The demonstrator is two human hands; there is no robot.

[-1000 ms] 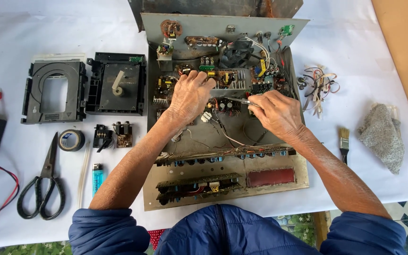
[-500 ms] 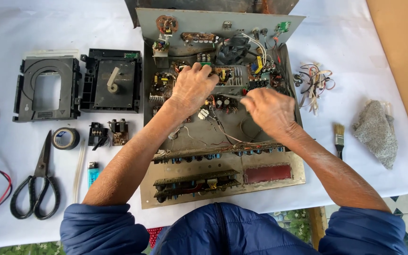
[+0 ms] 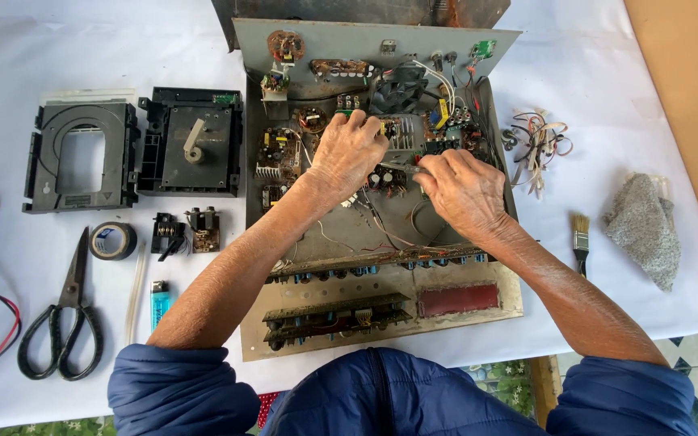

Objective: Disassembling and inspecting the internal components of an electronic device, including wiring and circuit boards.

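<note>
Hands first: both of mine are inside the opened grey metal amplifier chassis (image 3: pixel 381 234), which lies flat on the white cloth-covered table (image 3: pixel 607 73). My left hand (image 3: pixel 347 155) is curled, fingertips pressed down among the small circuit boards near the middle of the chassis; whether it pinches anything I cannot tell. My right hand (image 3: pixel 464 187) sits just beside it, fingers closed around a thin metal tool (image 3: pixel 397 166) whose tip points toward the left hand.

Left of the chassis lie two black plastic disc-drive frames (image 3: pixel 135 145), side by side. Below them, still left of the chassis, are a roll of black tape (image 3: pixel 112 240), two small loose component blocks (image 3: pixel 187 232), a blue lighter (image 3: pixel 159 300) and black-handled scissors (image 3: pixel 62 323). Right of the chassis I see a tangle of coloured wires (image 3: pixel 536 145), a small paintbrush (image 3: pixel 580 238) and a crumpled grey rag (image 3: pixel 644 230), each apart from the others.
</note>
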